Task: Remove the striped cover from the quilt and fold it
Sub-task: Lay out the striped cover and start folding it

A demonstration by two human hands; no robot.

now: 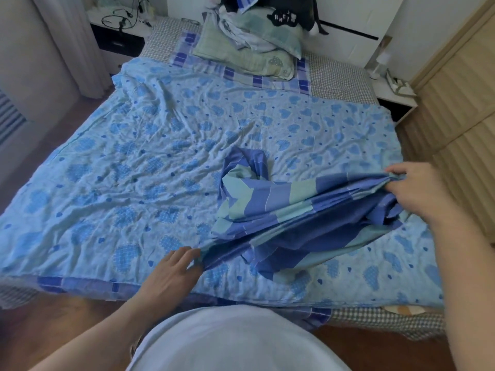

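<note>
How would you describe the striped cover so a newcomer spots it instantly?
Start at the bed, spread with a light blue quilt printed with hearts. On its near right part lies the striped cover, bunched, gripped by the left hand and right hand. Only it has broad dark-blue and mint bands.

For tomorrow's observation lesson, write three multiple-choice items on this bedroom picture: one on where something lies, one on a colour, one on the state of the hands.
1. Where does the striped cover lie?
A. on the heart-print quilt
B. on the floor
C. on the pillow pile

2. What colours are the cover's stripes?
A. red and white
B. blue and pale green
C. black and yellow

3. What are the hands doing?
A. both hang free
B. only one touches the cover
C. each grips the cover

Answers:
1 A, the cover is bunched on top of the quilt, near the bed's near right side.
2 B, blue bands alternate with pale green ones.
3 C, the left hand pinches one end and the right hand grips the gathered other end.
</note>
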